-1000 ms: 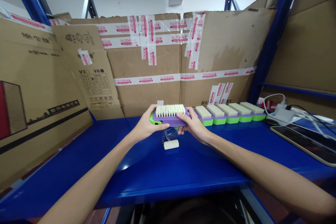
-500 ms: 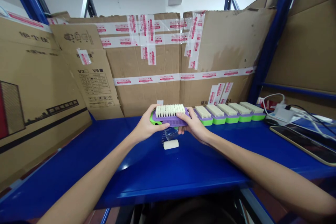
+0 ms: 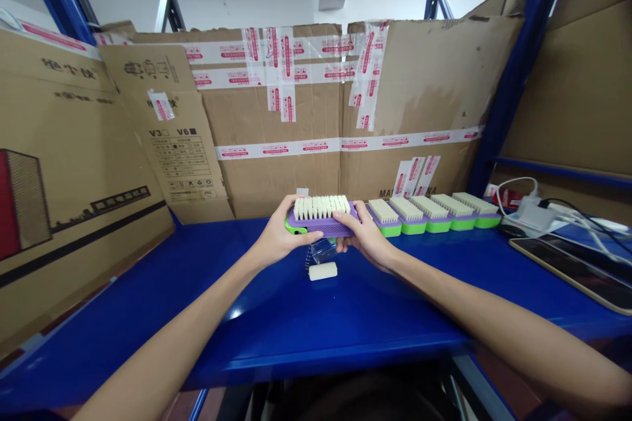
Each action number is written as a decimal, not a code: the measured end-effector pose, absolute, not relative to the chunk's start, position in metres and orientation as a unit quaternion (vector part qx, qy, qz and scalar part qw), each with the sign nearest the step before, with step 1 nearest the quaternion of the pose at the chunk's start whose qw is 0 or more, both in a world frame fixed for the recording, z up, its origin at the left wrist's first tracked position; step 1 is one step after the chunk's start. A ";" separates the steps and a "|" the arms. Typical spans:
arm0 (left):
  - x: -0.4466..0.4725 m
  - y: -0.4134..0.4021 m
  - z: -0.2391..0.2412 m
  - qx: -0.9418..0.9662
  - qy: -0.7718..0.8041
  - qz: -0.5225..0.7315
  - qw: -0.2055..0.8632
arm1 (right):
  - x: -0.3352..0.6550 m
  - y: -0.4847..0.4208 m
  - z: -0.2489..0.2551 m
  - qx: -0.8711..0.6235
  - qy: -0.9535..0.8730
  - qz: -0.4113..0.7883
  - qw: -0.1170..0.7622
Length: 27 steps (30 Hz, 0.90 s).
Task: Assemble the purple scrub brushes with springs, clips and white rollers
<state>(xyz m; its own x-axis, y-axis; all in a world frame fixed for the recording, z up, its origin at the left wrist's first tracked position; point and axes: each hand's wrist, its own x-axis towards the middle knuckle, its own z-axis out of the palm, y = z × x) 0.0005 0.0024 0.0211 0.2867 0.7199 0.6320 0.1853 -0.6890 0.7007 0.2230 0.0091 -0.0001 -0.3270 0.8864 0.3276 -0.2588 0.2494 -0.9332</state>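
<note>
A purple and green scrub brush (image 3: pixel 323 227) is held between both hands over the table, its pale bristles facing up. My left hand (image 3: pixel 281 237) grips its left end, thumb along the front side. On the right end my right hand (image 3: pixel 369 235) is closed, with the thumb lying against the bristles and fingers underneath. Below the brush are a clear plastic part (image 3: pixel 324 250) and a metal spring (image 3: pixel 309 256), both partly hidden. Just in front of them a cream-coloured roller-shaped piece (image 3: pixel 322 271) lies on the table.
Several similar brushes (image 3: pixel 427 216) stand in a row on the blue table (image 3: pixel 276 335), to the right. Farther right are a phone-like dark device (image 3: pixel 573 270) and white cables with a charger (image 3: pixel 533 210). Cardboard panels (image 3: pixel 276 177) wall the back and sides.
The view has shifted very slightly. Both hands keep the same hold on the brush, and the loose parts lie as before.
</note>
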 end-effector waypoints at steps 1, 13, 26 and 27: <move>0.001 0.002 0.021 0.758 0.297 0.520 0.258 | 0.223 0.009 0.000 -0.262 -0.598 0.554 0.517; 0.004 0.003 0.017 0.746 0.305 0.534 0.254 | 0.221 0.006 0.001 -0.259 -0.603 0.560 0.506; 0.001 0.004 0.015 0.761 0.315 0.513 0.241 | 0.225 0.008 0.005 -0.282 -0.608 0.531 0.518; 0.000 0.005 0.014 0.765 0.320 0.508 0.234 | 0.226 0.007 0.006 -0.284 -0.613 0.523 0.520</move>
<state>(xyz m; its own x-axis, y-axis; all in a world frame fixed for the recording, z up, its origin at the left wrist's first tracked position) -0.0004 0.0045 0.0139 0.2802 0.7266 0.6273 0.2516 -0.6863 0.6824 0.2258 0.0073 0.0060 -0.2982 0.8917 0.3404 -0.1962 0.2918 -0.9361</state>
